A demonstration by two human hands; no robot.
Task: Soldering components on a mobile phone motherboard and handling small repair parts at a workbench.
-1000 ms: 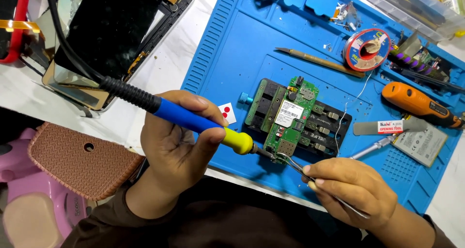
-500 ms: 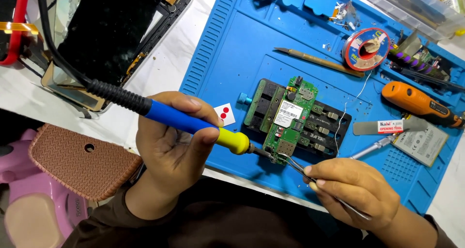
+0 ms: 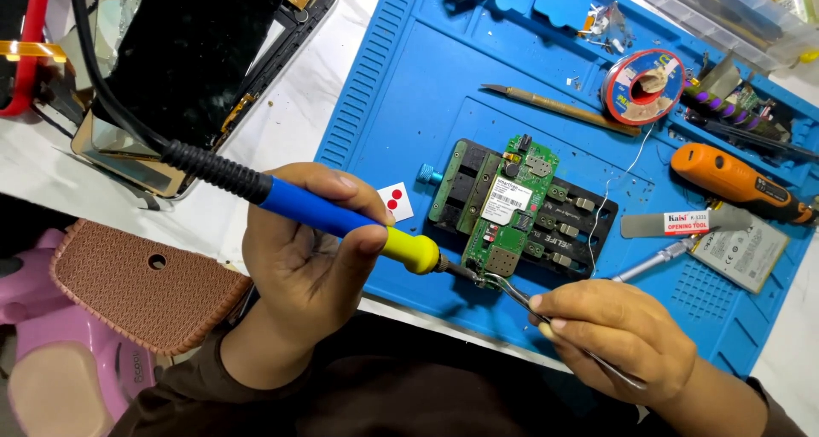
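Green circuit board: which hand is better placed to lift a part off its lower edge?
Probably the right hand: its tweezers already point at the green circuit board's lower edge, while the left hand is busy with the soldering iron.

Your left hand (image 3: 299, 249) grips the blue-and-yellow iron (image 3: 341, 219), its tip at the near edge of the green board (image 3: 508, 211); your right hand (image 3: 618, 339) pinches tweezers (image 3: 512, 292) whose points meet that same spot; the board sits clamped in a black holder (image 3: 572, 224) on the blue mat (image 3: 409, 87); a solder spool (image 3: 644, 86) and an orange tool (image 3: 734, 181) lie beyond.
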